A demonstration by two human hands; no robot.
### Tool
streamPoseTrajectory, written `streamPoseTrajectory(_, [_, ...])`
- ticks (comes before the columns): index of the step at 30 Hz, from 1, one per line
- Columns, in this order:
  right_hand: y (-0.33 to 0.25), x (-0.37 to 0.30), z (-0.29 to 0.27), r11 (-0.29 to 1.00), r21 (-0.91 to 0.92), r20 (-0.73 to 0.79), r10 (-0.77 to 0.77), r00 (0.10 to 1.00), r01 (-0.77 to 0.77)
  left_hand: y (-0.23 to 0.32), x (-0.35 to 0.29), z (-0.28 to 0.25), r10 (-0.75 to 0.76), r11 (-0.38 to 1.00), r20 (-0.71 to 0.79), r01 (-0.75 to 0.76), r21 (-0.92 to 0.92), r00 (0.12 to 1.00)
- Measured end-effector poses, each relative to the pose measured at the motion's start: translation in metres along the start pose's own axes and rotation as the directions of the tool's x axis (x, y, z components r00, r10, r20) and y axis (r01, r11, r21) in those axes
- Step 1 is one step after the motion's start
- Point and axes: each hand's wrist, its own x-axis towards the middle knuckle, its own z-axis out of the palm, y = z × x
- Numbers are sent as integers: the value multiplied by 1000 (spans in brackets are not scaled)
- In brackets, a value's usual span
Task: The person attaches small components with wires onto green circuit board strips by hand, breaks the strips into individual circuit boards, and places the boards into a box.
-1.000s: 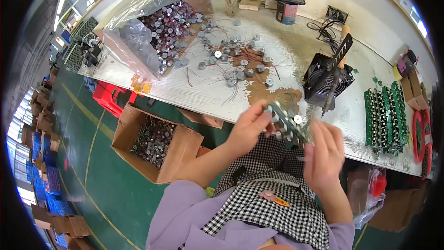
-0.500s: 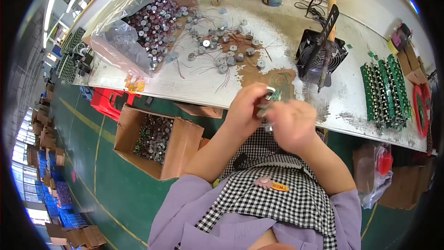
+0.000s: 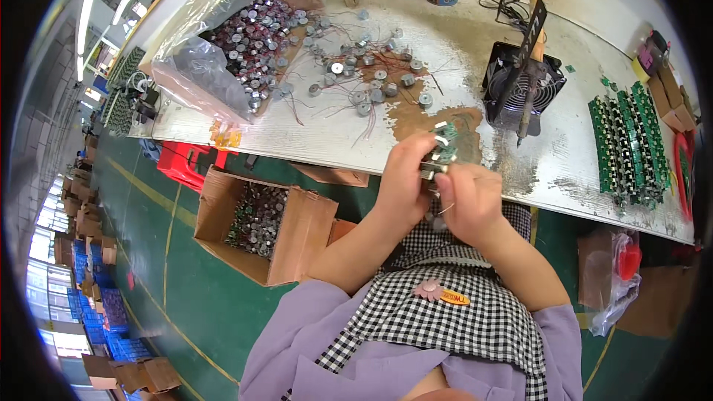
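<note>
Green circuit-board strip [image 3: 447,154] in hand, nearer the body than the black square fan [image 3: 547,86].
Left hand [image 3: 403,182] grips it; right hand [image 3: 473,199] meets it, hold unclear. Left of the fan sprawl round silver wired parts [image 3: 380,75]; right, green boards [image 3: 631,147].

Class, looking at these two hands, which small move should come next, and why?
Probably steady the green circuit board with the left hand while the right hand works at its near end: both hands meet there, though the exact contact is hidden.
</note>
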Motion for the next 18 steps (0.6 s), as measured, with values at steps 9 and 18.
streamPoseTrajectory(9, [1, 27, -17, 980, -15, 88, -194, 977, 196, -13, 0, -20, -423, 741, 210, 470, -480, 881])
streamPoseTrajectory(18, [-11, 26, -2, 874, 212, 15, 445, 895, -438, -1, -10, 18, -111, 848, -144, 18, -530, 983])
